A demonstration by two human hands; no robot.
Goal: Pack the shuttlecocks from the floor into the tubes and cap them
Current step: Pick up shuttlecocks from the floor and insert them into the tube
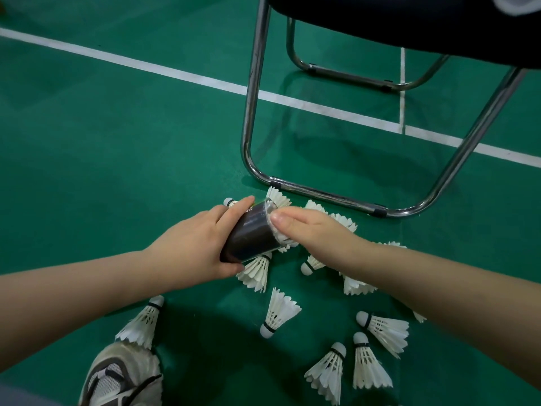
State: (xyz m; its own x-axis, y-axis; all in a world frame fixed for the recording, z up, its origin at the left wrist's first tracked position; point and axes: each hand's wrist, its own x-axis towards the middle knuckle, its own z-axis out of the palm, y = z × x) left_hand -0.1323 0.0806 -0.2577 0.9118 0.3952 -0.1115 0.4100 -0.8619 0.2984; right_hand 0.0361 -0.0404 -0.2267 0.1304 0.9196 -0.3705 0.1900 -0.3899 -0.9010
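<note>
Two hands (193,244), one tube (251,232), about fourteen shuttlecocks (279,313)

— What is lying underfoot?
— A green court floor (117,127) is spreading everywhere, and a white line (175,73) is running across it from far left to right. A thinner line (402,83) is meeting it at far right.
— Any furniture?
— A chair is standing on the right, its chrome frame (251,112) gleaming and its dark seat (409,19) overhanging.
</note>
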